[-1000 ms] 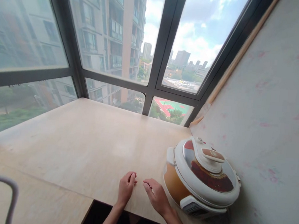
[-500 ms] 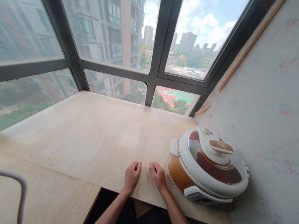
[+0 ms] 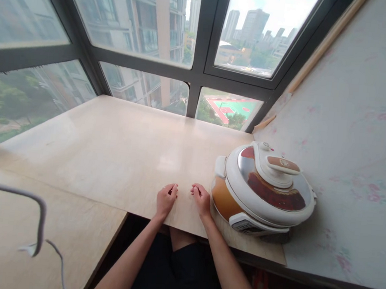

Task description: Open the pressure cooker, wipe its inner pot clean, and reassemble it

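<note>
My left hand (image 3: 165, 198) rests on the pale wooden tabletop (image 3: 119, 155) near its front edge, fingers curled loosely under, nothing in them. My right hand (image 3: 201, 199) lies a short gap to its right, also loosely curled and empty, close beside the base of an electric pressure cooker (image 3: 264, 191). The cooker is white and orange-brown with a closed lid and a handle on top; it stands at the table's right end against the wall.
Large dark-framed windows (image 3: 199, 48) wrap the far and left sides of the table. A pale floral-papered wall (image 3: 352, 133) stands on the right. A grey cable (image 3: 38, 220) loops over the lower table section at the left. My legs show under the table edge.
The view has tilted down and pulled back, showing more of my forearms and lap. Both hands stay on the table edge, drawn slightly closer together with fingers curled.
</note>
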Demonstrator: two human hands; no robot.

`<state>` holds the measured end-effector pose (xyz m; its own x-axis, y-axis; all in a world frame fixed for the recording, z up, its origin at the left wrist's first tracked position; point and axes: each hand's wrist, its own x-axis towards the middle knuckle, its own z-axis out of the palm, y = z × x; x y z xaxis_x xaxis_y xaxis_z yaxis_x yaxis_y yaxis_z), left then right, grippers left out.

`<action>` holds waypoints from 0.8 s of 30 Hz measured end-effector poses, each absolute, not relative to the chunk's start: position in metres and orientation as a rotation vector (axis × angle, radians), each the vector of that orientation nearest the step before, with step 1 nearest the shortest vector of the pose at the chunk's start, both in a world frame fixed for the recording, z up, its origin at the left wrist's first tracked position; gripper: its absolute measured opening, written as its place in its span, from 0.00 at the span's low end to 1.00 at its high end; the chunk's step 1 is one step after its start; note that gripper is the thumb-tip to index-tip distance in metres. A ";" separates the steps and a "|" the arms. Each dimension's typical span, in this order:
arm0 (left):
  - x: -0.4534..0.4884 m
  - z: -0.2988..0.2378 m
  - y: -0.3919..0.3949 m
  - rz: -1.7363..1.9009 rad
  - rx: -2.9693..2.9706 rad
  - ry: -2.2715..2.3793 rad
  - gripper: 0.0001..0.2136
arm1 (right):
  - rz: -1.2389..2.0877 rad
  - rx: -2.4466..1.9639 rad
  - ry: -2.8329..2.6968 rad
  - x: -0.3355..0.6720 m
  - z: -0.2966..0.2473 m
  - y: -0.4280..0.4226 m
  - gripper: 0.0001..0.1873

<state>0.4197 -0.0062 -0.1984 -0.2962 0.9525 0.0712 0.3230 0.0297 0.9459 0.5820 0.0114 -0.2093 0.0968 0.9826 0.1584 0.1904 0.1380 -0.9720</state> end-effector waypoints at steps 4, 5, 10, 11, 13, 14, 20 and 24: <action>0.421 -0.200 -0.006 1.330 1.234 1.707 0.15 | 0.953 -1.229 -1.356 0.583 -0.213 0.015 0.14; 0.421 -0.200 -0.006 1.347 1.211 1.709 0.15 | 0.960 -1.219 -1.359 0.583 -0.214 0.016 0.14; 0.423 -0.196 -0.006 1.395 1.143 1.720 0.13 | 0.973 -1.198 -1.355 0.583 -0.214 0.018 0.14; 0.423 -0.195 -0.006 1.395 1.142 1.725 0.13 | 0.966 -1.197 -1.353 0.583 -0.214 0.018 0.14; 0.424 -0.194 -0.006 1.401 1.142 1.737 0.12 | 0.948 -1.200 -1.347 0.584 -0.212 0.018 0.12; 0.424 -0.194 -0.006 1.401 1.144 1.742 0.12 | 0.944 -1.203 -1.339 0.584 -0.211 0.018 0.12; 0.427 -0.189 -0.004 1.357 1.104 1.773 0.16 | 1.005 -1.165 -1.329 0.584 -0.204 0.017 0.13; 0.428 -0.189 -0.004 1.352 1.096 1.781 0.17 | 1.015 -1.179 -1.366 0.584 -0.204 0.016 0.15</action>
